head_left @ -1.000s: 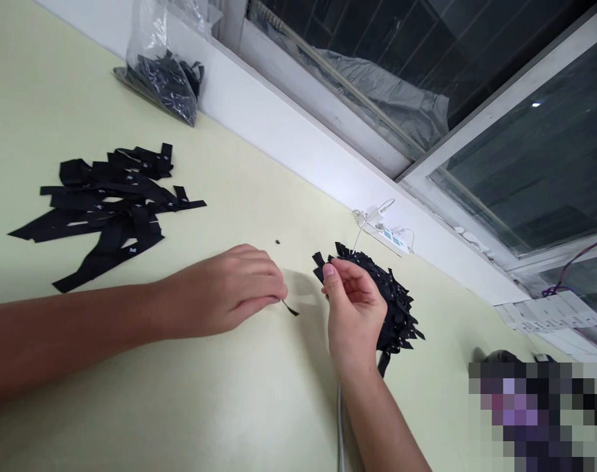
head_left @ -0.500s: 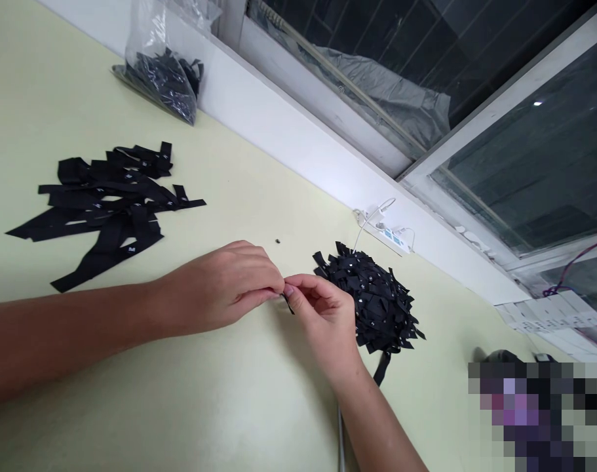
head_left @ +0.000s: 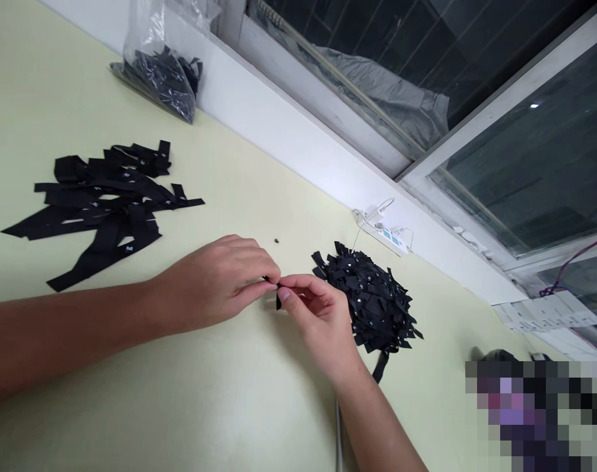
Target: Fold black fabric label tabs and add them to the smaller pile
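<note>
left hand (head_left: 219,278) and right hand (head_left: 324,321) both pinch small black strip (head_left: 278,302) between them, over table (head_left: 204,400); likely light, soft, bendy, not fragile, maybe slippery; best taken by flat ends.

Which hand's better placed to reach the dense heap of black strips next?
Right, most likely: the right hand is beside the dense heap, while the left hand is farther off. Both pinch a small black strip, so neither is free.
</note>
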### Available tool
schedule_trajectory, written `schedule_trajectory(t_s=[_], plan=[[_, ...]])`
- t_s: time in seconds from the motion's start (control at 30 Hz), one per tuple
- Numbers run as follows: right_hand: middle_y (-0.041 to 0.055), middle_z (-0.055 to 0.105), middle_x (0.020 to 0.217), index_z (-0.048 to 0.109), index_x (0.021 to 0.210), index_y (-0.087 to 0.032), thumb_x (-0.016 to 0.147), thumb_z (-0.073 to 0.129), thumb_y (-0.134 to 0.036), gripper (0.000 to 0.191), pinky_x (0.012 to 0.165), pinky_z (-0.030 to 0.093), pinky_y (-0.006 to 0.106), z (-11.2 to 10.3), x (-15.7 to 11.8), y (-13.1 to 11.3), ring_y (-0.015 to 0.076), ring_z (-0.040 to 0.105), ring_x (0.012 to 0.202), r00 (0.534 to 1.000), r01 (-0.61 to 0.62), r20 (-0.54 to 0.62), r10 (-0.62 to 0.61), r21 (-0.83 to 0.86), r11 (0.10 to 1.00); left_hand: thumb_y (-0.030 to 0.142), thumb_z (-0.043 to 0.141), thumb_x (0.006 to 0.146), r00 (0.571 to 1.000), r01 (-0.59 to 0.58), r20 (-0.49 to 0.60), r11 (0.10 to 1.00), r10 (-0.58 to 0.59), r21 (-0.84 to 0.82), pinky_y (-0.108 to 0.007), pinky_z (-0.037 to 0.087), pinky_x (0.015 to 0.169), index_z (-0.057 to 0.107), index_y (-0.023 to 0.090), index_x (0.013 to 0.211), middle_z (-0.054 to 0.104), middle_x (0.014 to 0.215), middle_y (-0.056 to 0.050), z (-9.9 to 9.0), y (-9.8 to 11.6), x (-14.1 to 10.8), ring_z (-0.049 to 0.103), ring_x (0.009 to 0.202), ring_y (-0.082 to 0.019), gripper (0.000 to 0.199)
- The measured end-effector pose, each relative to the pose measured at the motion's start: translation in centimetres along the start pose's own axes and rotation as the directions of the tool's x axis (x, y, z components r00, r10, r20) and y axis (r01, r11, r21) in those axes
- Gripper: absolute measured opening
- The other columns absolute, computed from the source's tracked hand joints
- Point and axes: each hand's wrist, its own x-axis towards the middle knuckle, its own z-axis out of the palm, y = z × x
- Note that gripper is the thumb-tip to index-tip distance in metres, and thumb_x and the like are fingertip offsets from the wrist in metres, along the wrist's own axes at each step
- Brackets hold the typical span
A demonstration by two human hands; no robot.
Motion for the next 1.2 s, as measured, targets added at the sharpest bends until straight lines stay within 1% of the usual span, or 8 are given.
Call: schedule_trajectory(t_s=[0.1,0.3,0.57,0.77,0.97,1.03,1.1,1.2], plan=[[0.004,0.078,0.092,0.078,0.094,-0.024,0.085,0.073,-0.028,0.011,0.08,0.062,0.036,-0.09,0.03,0.02,0.0184,0.073,0.085,1.0,-0.011,0.002,0.011,0.004,1.0,0.02,0.053,0.099,1.0,0.019,0.002,1.0,-0.019,-0.005,-0.029,0.042,0.083,0.066,0.021,0.091,0.07,0.084,0.002,0.1,-0.06,-0.02,0.061,0.081,-0.015,0.015],[0.004,0.08,0.094,0.079,0.095,-0.024,0.086,0.073,-0.026,0.011,0.082,0.062,0.037,-0.19,-0.13,-0.32,0.019,0.075,0.085,1.0,0.01,-0.008,-0.01,-0.07,0.997,0.022,0.051,0.101,0.999,0.035,0.01,0.999,-0.035,-0.011,-0.028,0.041,0.082,0.065,0.022,0.093,0.069,0.085,0.001,0.31,-0.27,-0.12,0.06,0.082,-0.016,0.016],[0.0031,0.08,0.092,0.08,0.095,-0.023,0.086,0.074,-0.024,0.011,0.076,0.06,0.033,-0.16,-0.3,-0.59,0.0185,0.074,0.083,0.991,0.126,-0.005,-0.132,-0.277,0.953,0.022,0.048,0.102,0.998,0.033,0.059,0.999,-0.031,-0.035,-0.029,0.041,0.08,0.065,0.02,0.096,0.069,0.087,0.0,0.32,-0.28,-0.18,0.06,0.085,-0.017,0.018],[0.0031,0.08,0.095,0.079,0.096,-0.023,0.086,0.073,-0.024,0.012,0.079,0.061,0.033,-0.02,-0.28,-0.24,0.0187,0.074,0.085,0.99,0.133,-0.004,-0.14,-0.293,0.947,0.018,0.043,0.102,0.992,0.042,0.118,0.999,-0.039,-0.025,-0.031,0.041,0.08,0.06,0.019,0.094,0.063,0.086,-0.002,0.48,-0.05,0.01,0.056,0.082,-0.018,0.019],[0.003,0.079,0.089,0.077,0.093,-0.022,0.086,0.073,-0.025,0.008,0.078,0.062,0.033,0.12,-0.59,-0.42,0.0179,0.074,0.081,0.992,0.127,0.025,-0.126,-0.31,0.942,0.013,0.036,0.1,0.989,0.018,0.145,1.0,-0.016,-0.009,-0.033,0.04,0.077,0.057,0.018,0.091,0.061,0.086,-0.003,0.69,0.29,-0.04,0.054,0.08,-0.018,0.023],[0.0025,0.079,0.09,0.075,0.093,-0.022,0.086,0.073,-0.023,0.008,0.078,0.062,0.033,0.17,-0.63,-0.41,0.0172,0.073,0.081,0.987,0.156,0.026,-0.156,-0.3,0.941,0.014,0.037,0.1,0.99,0.024,0.139,1.0,-0.022,-0.012,-0.034,0.04,0.077,0.056,0.018,0.091,0.061,0.086,-0.003,0.66,0.32,-0.05,0.054,0.08,-0.018,0.022],[0.0024,0.078,0.093,0.072,0.099,-0.022,0.084,0.073,-0.021,0.015,0.08,0.062,0.032,0.18,-0.6,-0.3,0.0173,0.074,0.085,0.98,0.192,0.013,-0.197,-0.292,0.937,0.015,0.039,0.1,0.99,0.05,0.131,0.998,-0.045,-0.032,-0.033,0.04,0.077,0.056,0.019,0.091,0.062,0.087,-0.003,0.54,0.3,-0.01,0.054,0.082,-0.018,0.019],[0.003,0.077,0.098,0.069,0.107,-0.022,0.084,0.07,-0.016,0.023,0.081,0.062,0.032,0.07,-0.47,-0.13,0.0172,0.073,0.089,0.958,0.268,-0.003,-0.288,-0.359,0.894,0.02,0.044,0.1,0.986,0.13,0.113,0.988,-0.12,-0.085,-0.031,0.041,0.075,0.055,0.019,0.09,0.062,0.086,-0.002,0.34,0.32,0.06,0.056,0.08,-0.017,0.015]])
